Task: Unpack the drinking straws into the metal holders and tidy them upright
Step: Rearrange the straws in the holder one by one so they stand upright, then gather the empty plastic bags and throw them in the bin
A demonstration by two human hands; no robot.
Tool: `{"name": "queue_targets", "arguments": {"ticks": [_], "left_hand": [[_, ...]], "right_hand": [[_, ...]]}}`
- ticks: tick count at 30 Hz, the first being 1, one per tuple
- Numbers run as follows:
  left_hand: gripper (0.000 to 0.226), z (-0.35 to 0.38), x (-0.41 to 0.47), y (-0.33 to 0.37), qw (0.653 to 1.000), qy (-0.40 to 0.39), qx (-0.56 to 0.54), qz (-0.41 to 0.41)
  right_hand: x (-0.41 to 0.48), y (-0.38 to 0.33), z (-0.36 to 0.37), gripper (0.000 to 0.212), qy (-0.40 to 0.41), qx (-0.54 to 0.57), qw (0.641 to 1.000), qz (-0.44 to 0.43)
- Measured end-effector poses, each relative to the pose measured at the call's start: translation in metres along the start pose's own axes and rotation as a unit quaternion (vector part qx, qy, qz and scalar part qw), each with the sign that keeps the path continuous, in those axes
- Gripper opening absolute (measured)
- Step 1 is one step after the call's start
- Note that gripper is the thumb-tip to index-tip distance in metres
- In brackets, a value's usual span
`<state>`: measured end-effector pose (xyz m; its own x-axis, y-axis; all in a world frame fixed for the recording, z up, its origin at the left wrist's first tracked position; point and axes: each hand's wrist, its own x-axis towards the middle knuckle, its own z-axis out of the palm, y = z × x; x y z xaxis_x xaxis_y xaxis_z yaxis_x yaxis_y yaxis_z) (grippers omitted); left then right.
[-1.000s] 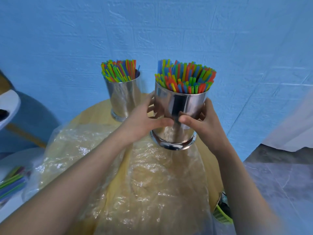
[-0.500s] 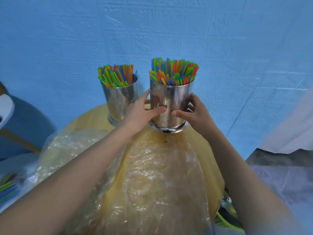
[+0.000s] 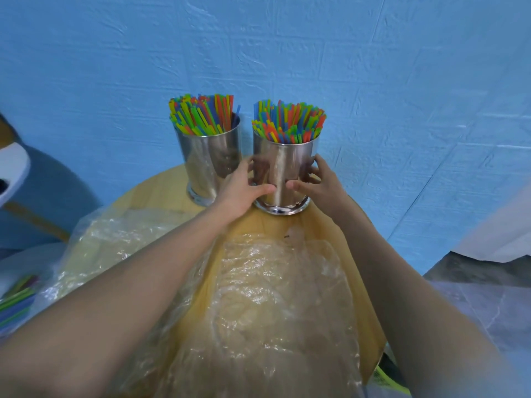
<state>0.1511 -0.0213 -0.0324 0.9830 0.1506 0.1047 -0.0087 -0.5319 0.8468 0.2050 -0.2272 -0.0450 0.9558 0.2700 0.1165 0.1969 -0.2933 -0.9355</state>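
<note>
Arms outstretched; left hand point(image 3: 240, 192), right hand point(image 3: 320, 186) grip metal holder point(image 3: 283, 165), thumbs apparently just apart in front.

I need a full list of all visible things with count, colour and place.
table: one, light wood, centre.
left holder: one, silver, back of table.
right holder: one, silver, right of it.
straws: many, red, blue, green, yellow, upright in both holders.
loose straws: several, green and blue, lower left edge.
plastic wrap: count unclear, clear, crumpled over table.
wall: one, blue, behind.
left hand: one, grips right holder.
right hand: one, grips right holder.
</note>
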Motion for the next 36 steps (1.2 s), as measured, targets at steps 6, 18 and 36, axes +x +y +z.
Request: {"name": "queue_targets", "arguments": {"ticks": [6,18,36], "left_hand": [[0.085,0.005,0.010,-0.009,1.000,-0.008,0.010,-0.010],[0.074,-0.017,-0.039,0.017,0.952,0.003,0.303,0.046],[0.050,-0.043,-0.213,0.018,0.889,-0.122,0.420,0.135]], "right_hand": [[0.009,0.006,-0.001,0.062,-0.006,-0.021,1.000,0.007],[-0.043,-0.036,0.003,0.076,0.029,-0.384,0.922,-0.029],[-0.222,-0.056,0.038,0.081,-0.147,-0.516,0.842,-0.062]]}}
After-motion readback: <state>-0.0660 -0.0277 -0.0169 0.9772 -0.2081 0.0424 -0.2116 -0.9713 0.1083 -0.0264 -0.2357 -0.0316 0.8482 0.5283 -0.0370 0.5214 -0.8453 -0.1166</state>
